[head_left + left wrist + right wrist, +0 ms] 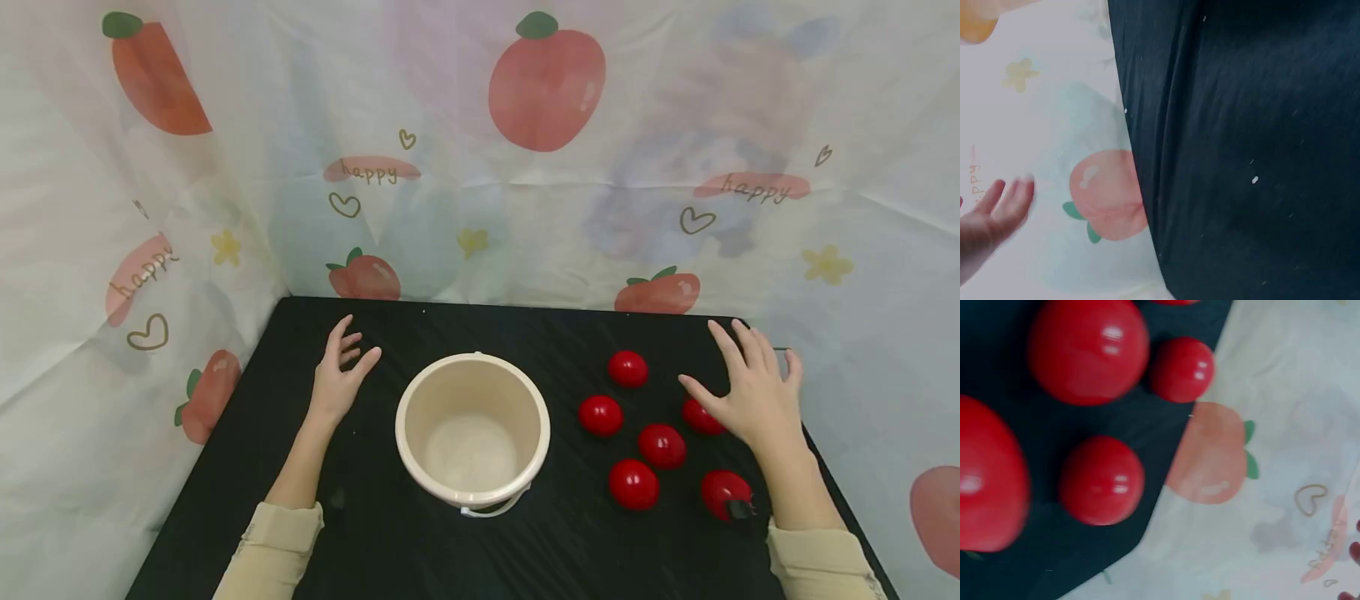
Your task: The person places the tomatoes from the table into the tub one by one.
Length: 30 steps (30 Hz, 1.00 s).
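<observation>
A cream bucket [461,450] stands upright with its handle [495,508] hanging at the near side; nothing lies inside. To its left my left hand [339,385] hovers with fingers spread and holds nothing. Several shiny red tomatoes lie right of the bucket, among them a far tomato [627,368] and a near one [726,493] with a dark stem piece. Over the right side my right hand [759,404] is raised, fingers apart and nothing in it. It partly covers one tomato [701,417]. In the right wrist view, only fingertips [1354,552] show beyond a tomato [1102,480].
Black cloth [555,546] covers the table, whose far edge runs along a pale printed curtain [465,108]. The curtain also closes in the left and right sides. Small white specks dot the cloth [1260,125] in the left wrist view.
</observation>
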Available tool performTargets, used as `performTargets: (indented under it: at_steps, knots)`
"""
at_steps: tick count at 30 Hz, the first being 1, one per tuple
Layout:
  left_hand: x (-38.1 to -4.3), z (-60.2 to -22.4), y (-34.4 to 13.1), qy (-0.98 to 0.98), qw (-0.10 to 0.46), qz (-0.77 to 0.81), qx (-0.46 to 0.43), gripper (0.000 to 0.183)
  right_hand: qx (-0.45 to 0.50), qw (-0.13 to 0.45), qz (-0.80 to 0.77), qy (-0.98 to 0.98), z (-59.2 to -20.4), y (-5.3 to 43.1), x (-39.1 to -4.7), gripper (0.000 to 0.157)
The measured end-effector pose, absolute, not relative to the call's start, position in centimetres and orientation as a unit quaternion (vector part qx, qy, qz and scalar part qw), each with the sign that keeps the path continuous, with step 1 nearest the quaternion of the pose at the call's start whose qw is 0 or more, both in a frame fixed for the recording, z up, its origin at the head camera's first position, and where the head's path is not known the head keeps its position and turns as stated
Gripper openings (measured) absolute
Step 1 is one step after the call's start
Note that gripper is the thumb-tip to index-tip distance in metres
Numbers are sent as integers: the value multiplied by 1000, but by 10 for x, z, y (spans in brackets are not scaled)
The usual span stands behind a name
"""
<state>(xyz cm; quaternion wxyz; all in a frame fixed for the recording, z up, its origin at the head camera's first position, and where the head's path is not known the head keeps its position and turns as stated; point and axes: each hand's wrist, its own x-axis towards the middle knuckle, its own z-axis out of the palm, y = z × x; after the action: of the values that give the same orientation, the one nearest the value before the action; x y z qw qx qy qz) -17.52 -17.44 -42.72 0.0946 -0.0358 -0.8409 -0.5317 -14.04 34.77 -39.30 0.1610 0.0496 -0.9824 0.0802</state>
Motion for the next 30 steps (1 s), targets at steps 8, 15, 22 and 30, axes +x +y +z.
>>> performTargets:
  at_steps: [8, 15, 22, 30]
  knots:
    - [-160, -435, -170, -727, -53, -684, -3, 85, 38, 187, 74, -979, -432, 359, -103, 85]
    - [-151, -436, -169, -672, -136, -728, -14, 85, 18, 151, 70, -986, -464, 374, -75, 88]
    - [-146, -436, -168, -672, -163, -722, -37, 82, -3, 119, 63, -991, -489, 382, -52, 89]
    - [-143, -438, -165, -679, -192, -708, -43, 78, -28, 59, 47, -997, -510, 392, -32, 91]
